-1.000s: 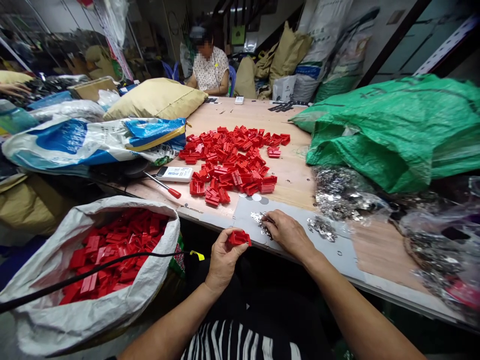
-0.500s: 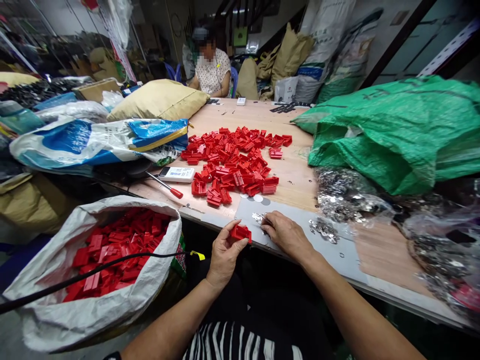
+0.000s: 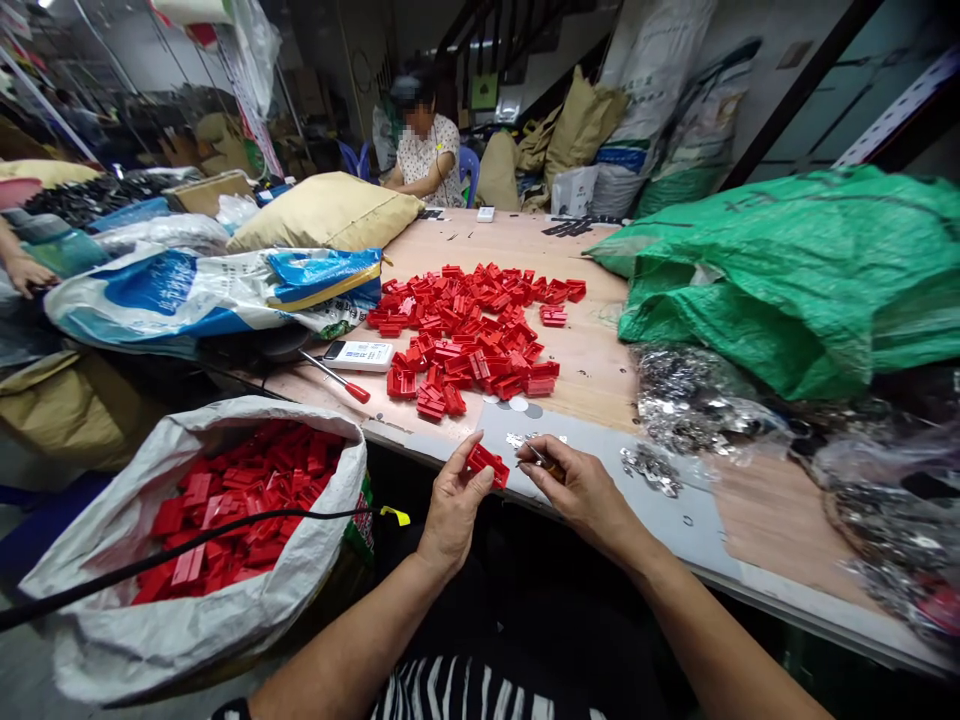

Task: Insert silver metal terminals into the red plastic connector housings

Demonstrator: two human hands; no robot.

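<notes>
My left hand (image 3: pixel 454 505) grips a red plastic part (image 3: pixel 489 466) between thumb and fingers, just over the table's front edge. Close on its right, my right hand (image 3: pixel 581 490) is closed on a small hand tool (image 3: pixel 555 468) with a brownish handle and a thin metal shank that points left at the part. The tool and the red part look slightly apart. Small silvery metal pieces (image 3: pixel 516 439) lie on the grey sheet (image 3: pixel 577 428) behind my hands. A second little heap of metal pieces (image 3: pixel 649 468) is to the right of my right hand.
Many red parts (image 3: pixel 480 340) are piled mid-table. At left are a white sack (image 3: pixel 82 590) of red parts, a red-handled tool (image 3: pixel 352 390) and a white box-shaped device (image 3: pixel 360 355). Bagged metal pieces (image 3: pixel 690 395) and a green sack (image 3: pixel 780 260) stand right. A co-worker (image 3: pixel 431 150) sits opposite.
My right hand has come up from the metal pieces and now shows the brown-handled tool. My left hand has tilted the red part. Another person's hand has appeared at the left edge.
</notes>
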